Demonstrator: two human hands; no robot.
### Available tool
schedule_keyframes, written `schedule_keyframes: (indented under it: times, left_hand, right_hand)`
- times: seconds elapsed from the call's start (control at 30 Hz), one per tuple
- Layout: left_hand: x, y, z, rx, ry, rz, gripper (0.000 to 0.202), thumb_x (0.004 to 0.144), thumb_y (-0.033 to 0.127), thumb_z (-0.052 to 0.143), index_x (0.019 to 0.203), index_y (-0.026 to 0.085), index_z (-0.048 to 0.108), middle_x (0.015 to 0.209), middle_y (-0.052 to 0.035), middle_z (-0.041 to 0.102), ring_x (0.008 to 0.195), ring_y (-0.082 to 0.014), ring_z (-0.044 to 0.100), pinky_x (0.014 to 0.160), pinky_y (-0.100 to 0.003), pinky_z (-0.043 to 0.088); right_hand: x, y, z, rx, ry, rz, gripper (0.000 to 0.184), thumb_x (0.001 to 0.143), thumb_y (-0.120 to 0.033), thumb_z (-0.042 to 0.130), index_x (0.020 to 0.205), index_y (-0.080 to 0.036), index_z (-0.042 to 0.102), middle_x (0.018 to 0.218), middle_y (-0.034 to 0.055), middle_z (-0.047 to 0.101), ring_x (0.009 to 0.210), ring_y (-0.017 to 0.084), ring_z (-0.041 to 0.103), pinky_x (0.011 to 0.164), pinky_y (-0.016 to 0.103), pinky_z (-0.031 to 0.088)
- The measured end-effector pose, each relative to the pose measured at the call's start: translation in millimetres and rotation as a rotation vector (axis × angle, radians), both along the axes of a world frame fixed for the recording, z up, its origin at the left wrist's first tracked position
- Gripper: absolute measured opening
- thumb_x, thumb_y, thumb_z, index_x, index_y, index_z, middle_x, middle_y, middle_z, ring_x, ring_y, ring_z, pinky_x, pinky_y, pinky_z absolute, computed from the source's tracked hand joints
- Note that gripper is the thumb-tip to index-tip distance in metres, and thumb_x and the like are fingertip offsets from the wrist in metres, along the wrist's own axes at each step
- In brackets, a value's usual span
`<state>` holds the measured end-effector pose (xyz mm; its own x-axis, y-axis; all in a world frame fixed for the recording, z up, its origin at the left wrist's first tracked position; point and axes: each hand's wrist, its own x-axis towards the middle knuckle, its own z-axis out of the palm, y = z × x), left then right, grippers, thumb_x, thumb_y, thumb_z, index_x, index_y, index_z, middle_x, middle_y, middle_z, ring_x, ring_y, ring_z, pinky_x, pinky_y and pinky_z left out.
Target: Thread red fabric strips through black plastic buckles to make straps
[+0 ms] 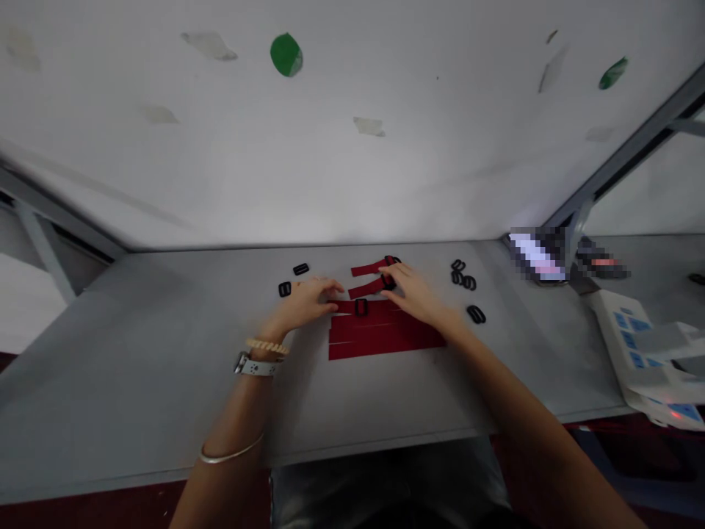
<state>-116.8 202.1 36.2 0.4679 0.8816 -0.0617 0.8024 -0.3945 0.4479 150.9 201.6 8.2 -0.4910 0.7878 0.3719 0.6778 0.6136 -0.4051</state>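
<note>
I list one red strap (344,306) with black buckle (360,308), crosswise on the grey table (165,338), left end at the nearer left hand (308,300), right hand (417,292) beyond the buckle, both grips unclear to me.

The right hand (416,294) partly hides red strips (380,334)
</note>
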Motion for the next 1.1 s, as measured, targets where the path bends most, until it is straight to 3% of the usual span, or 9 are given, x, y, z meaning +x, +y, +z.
schedule_keyframes:
  times: [0.1,0.27,0.5,0.63,0.77,0.9,1.1]
  left_hand:
    - [14.2,-3.7,0.3,0.111,-0.067,-0.099,0.027,0.087,0.025,0.06,0.114,0.025,0.067,0.118,-0.0065,0.066,0.11,-0.0241,0.056,0.096,-0.042,0.041]
    - [40.3,-11.8,-5.3,0.055,-0.018,-0.255,0.023,0.09,0.02,0.059,0.11,0.026,0.068,0.128,-0.0054,0.063,0.124,-0.0261,0.051,0.099,-0.047,0.038]
    - [48.9,-12.9,-13.8,0.079,0.024,-0.255,0.024,0.087,0.015,0.061,0.107,0.025,0.069,0.127,-0.0054,0.063,0.122,-0.0274,0.052,0.097,-0.047,0.04]
    - [48.0,-10.8,-16.9,0.079,0.017,-0.259,0.024,0.086,0.015,0.062,0.107,0.024,0.069,0.126,-0.0057,0.063,0.12,-0.0274,0.052,0.097,-0.048,0.04]
    - [46.9,-9.2,-21.6,0.094,-0.072,-0.296,0.022,0.085,0.013,0.06,0.103,0.021,0.069,0.12,-0.0072,0.063,0.113,-0.0234,0.056,0.098,-0.044,0.043]
    - [44.9,-8.2,-23.0,0.115,-0.079,-0.281,0.026,0.084,0.01,0.058,0.105,0.02,0.068,0.114,-0.0072,0.063,0.108,-0.0224,0.058,0.096,-0.043,0.045]
    - [43.1,-7.6,-22.8,0.136,-0.083,-0.252,0.027,0.084,0.011,0.054,0.105,0.02,0.068,0.113,-0.008,0.063,0.104,-0.0225,0.058,0.094,-0.042,0.046]
  right_hand:
    - [7.5,13.6,-7.0,-0.094,0.096,-0.016,0.039,0.086,-0.016,0.062,0.124,-0.019,0.055,0.129,0.0126,0.058,0.12,0.026,0.055,0.101,0.046,0.044]
    - [6.6,24.8,-12.0,-0.141,0.107,0.034,0.032,0.083,-0.013,0.06,0.114,-0.019,0.06,0.117,0.0106,0.063,0.114,0.025,0.057,0.099,0.046,0.045]
    - [13.7,26.9,7.9,-0.063,-0.065,0.052,0.031,0.075,0.0,0.052,0.099,-0.017,0.062,0.107,0.0104,0.059,0.103,0.024,0.056,0.088,0.038,0.048]
    - [12.2,29.2,5.2,-0.108,-0.109,0.089,0.035,0.075,0.003,0.048,0.099,-0.018,0.062,0.11,0.0091,0.057,0.091,0.02,0.057,0.081,0.035,0.049]
    - [9.2,30.2,-5.9,-0.157,0.018,0.122,0.036,0.083,-0.007,0.055,0.117,-0.017,0.057,0.118,0.0111,0.055,0.103,0.021,0.058,0.09,0.038,0.049]
    - [16.9,29.0,-9.9,-0.27,0.106,0.165,0.052,0.08,-0.024,0.069,0.129,-0.02,0.051,0.107,0.0082,0.06,0.097,0.022,0.059,0.087,0.039,0.052]
    - [24.7,26.5,-9.7,-0.281,0.226,0.04,0.045,0.076,-0.014,0.058,0.121,-0.021,0.057,0.102,0.0052,0.065,0.092,0.02,0.061,0.087,0.039,0.05]
